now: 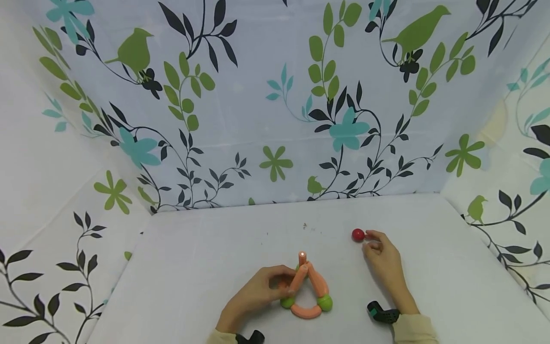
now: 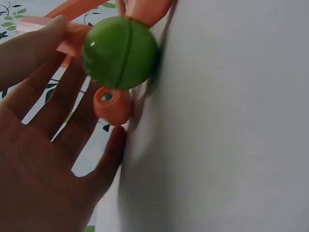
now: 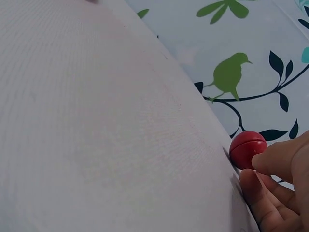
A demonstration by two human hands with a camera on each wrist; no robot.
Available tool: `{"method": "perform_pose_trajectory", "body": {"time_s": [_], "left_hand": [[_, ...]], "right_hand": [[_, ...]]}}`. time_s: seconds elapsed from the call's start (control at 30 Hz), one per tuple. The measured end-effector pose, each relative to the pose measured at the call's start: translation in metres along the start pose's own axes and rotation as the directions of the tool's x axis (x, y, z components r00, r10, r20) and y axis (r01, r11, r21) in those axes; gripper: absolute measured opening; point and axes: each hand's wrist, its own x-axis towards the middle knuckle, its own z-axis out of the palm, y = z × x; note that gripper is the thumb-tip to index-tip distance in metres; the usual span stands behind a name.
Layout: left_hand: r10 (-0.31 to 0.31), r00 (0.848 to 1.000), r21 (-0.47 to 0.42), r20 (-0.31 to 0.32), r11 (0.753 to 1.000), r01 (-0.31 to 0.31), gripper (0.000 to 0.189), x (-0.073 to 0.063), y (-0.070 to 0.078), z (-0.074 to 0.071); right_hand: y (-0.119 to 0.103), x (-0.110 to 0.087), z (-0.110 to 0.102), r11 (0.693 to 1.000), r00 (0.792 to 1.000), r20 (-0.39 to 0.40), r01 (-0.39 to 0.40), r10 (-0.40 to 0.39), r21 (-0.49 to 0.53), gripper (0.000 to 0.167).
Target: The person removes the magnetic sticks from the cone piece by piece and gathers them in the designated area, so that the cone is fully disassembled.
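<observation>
One orange stick [image 1: 298, 281] sits in the left hand [image 1: 261, 288].

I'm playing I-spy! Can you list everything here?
Cloth: number unclear, pale, plant-printed, around the table.
Table: one, white, centre.
Marks: several, dark, table's far part.
Ball: one, red, table's right half.
Sticks: at least four, orange, joined mid-table.
Knobs: at least two, green, between sticks.
Wrist cameras: two, black, on wrists.
Sleeves: two, cream, bottom edge.
Left fingers: one hand's, bare, gripping a stick.
Right fingers: one hand's, bare, at the ball.
</observation>
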Motion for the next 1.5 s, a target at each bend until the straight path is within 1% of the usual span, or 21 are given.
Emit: {"method": "perform_pose_trajectory", "body": {"time_s": [0.03,0.13,0.2,0.3,0.4,0.53,0.83,1.0,1.2,1.37,1.5], "left_hand": [[-0.009,1.000,0.018,0.014,1.000,0.009,0.041,-0.0011,0.0007,-0.0014],[-0.070,0.996,0.079,0.049,0.995,0.066,0.051,-0.0041,0.0028,-0.0037],[-0.088,0.993,0.124,0.080,0.989,0.077,0.057,-0.0053,0.0042,-0.0044],[-0.061,0.991,0.189,0.116,0.981,0.039,0.058,-0.0049,0.0060,-0.0054],[-0.036,0.992,0.222,0.123,0.975,0.008,0.054,-0.0041,0.0074,-0.0060],[-0.034,0.993,0.218,0.113,0.976,0.008,0.049,-0.0033,0.0077,-0.0060],[-0.016,0.992,0.138,0.122,0.990,-0.001,0.041,-0.0013,0.0047,-0.0047],[0.005,0.995,0.170,0.100,0.985,-0.022,0.038,-0.0009,0.0049,-0.0034],[0.008,0.998,0.195,0.066,0.981,-0.021,0.035,-0.0002,0.0051,-0.0017],[0.028,0.998,0.209,0.058,0.977,-0.039,0.034,-0.0003,0.0047,-0.0014],[0.020,0.998,0.209,0.060,0.977,-0.032,0.035,-0.0007,0.0047,-0.0020]], "right_hand": [[0.0002,0.0002,-0.0001,1.000,1.000,-0.003,0.000,0.000,0.006,0.043],[0.0010,0.0003,-0.0003,1.000,1.000,-0.006,-0.013,0.013,0.025,0.042],[0.0004,-0.0008,-0.0006,0.999,1.000,-0.005,-0.016,0.016,0.036,0.042],[-0.0017,-0.0017,-0.0014,0.998,1.000,-0.003,-0.013,0.013,0.053,0.041],[-0.0041,-0.0018,-0.0021,0.998,1.000,-0.004,-0.008,0.009,0.065,0.041],[-0.0047,-0.0008,-0.0019,0.997,1.000,-0.004,-0.013,0.013,0.076,0.040],[-0.0019,0.0004,-0.0002,0.994,1.000,0.000,-0.011,0.011,0.106,0.039],[-0.0031,-0.0003,-0.0017,0.994,1.000,0.001,-0.006,0.006,0.114,0.039],[-0.0052,-0.0009,-0.0018,0.994,1.000,0.005,-0.019,0.019,0.105,0.039],[-0.0041,-0.0001,-0.0009,0.995,1.000,0.004,-0.020,0.020,0.098,0.039],[-0.0037,-0.0002,-0.0011,0.996,1.000,0.003,-0.014,0.014,0.091,0.039]]}}
